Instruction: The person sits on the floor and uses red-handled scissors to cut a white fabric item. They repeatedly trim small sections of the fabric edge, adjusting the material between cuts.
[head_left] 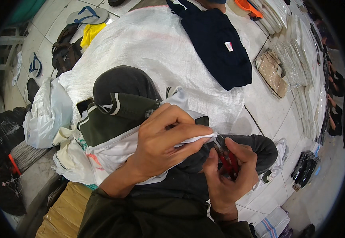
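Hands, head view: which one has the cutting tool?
The right hand, gripping red-handled snips. The left hand has no tool; it pinches white fabric between thumb and fingers.

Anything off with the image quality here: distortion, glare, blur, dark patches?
Head view: black fisheye border cuts off the corners; the plastic-wrapped stack curves along the right side and carries glints; the dark heap at far left loses detail; the left hand, right hand and red-handled snips look fairly sharp.
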A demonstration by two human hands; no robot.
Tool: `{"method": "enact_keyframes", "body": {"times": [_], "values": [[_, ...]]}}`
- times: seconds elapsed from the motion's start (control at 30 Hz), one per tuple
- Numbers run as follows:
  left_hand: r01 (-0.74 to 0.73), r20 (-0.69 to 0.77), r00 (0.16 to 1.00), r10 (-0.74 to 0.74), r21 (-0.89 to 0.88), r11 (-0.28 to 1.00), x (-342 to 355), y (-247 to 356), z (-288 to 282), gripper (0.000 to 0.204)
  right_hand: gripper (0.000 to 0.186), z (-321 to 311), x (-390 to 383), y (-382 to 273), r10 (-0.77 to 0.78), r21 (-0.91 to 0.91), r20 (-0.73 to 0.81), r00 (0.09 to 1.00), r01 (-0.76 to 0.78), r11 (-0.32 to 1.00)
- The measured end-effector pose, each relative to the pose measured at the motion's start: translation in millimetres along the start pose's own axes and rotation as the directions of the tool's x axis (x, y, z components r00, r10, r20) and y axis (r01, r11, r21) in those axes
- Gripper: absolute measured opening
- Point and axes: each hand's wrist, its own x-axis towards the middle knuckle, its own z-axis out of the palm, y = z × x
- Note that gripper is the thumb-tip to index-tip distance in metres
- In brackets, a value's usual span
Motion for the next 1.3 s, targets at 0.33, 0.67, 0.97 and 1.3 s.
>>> {"method": "enact_keyframes", "body": {"times": [0.33, 0.67, 0.97, 1.3], "values": [[-0.018, 0.003, 1.000, 0.018, 0.000, 1.000, 0, 0, 1, 0.035, 0.037, 3, 1, 0, 0.006, -0.010, -0.012, 1.000, -0.006, 1.000], [-0.088, -0.041, 0.995, 0.093, 0.097, 0.991, 1, 1, 4, 0.033, 0.037, 3, 7, 1, 0.399, 0.420, 0.152, 0.904, -0.425, 0.802], [0.003, 0.000, 1.000, -0.003, 0.034, 0.999, -2, 2, 2, 0.035, 0.037, 11, 15, 24, -0.272, -0.024, 0.008, 0.962, 0.272, 0.962], [-0.009, 0.006, 1.000, 0.009, 0.060, 0.998, 1, -1, 4, 0.033, 0.033, 16, 13, 27, -0.384, -0.217, -0.021, 0.923, 0.371, 0.903]]}}
